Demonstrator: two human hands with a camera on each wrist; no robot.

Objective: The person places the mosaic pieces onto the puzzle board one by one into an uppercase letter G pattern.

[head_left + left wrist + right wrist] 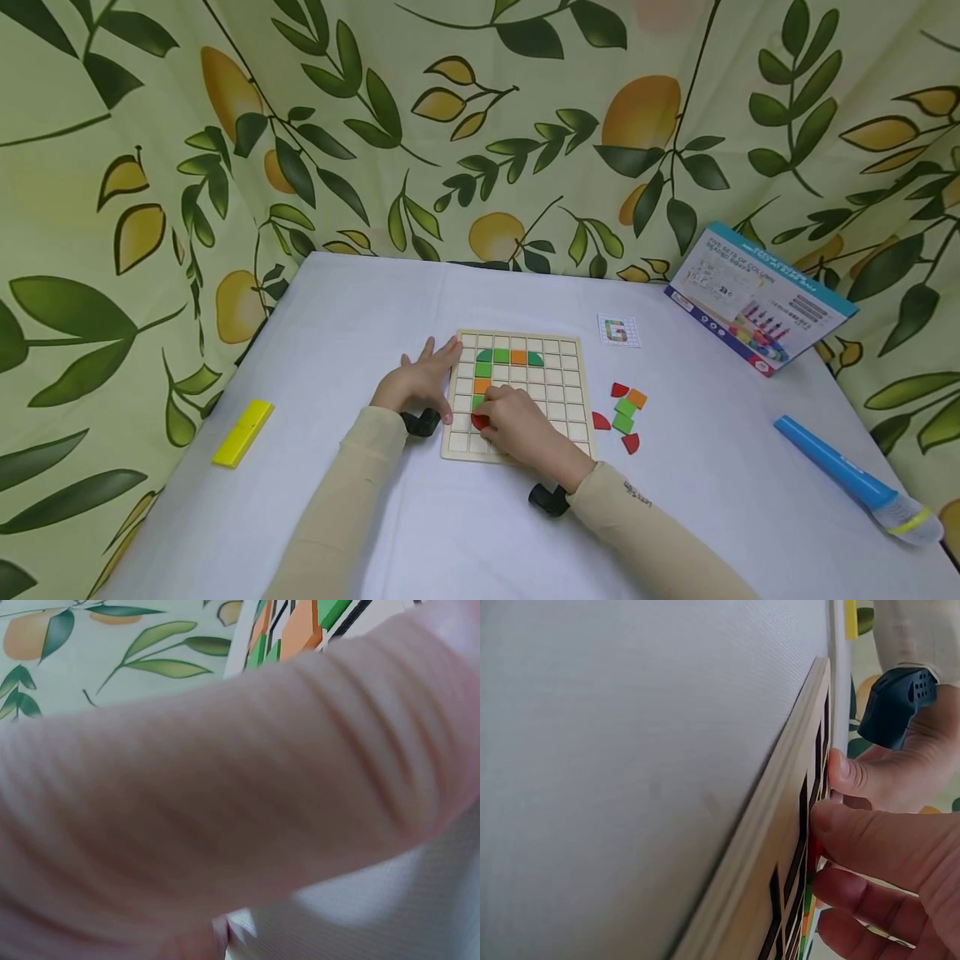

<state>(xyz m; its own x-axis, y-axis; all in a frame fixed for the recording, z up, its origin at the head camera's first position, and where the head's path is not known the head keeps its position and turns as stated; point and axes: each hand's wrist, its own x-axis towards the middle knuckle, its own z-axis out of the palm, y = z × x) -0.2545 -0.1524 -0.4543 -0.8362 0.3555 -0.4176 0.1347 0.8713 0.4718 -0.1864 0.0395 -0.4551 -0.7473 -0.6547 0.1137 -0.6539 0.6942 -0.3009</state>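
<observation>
A wooden grid board point(557, 408) lies flat on the white table. On its left part, green and orange tiles form a row and a column, with a dark green rounded tile point(536, 359) at the row's right end. My right hand point(525, 425) pinches a red rounded tile point(478, 422) at the column's lower end; thumb and fingertips meet over it in the right wrist view. My left hand point(420, 379) rests along the board's left edge, fingers spread, thumb toward the near side. A large blurred finger point(225, 795) fills the left wrist view.
Right of the board lie loose red, green and orange tiles point(625, 408). Behind them is a small pattern card point(619, 331). A printed box point(757, 296) leans at the back right, a blue tube point(840, 467) lies at the right, and a yellow block point(243, 433) at the left.
</observation>
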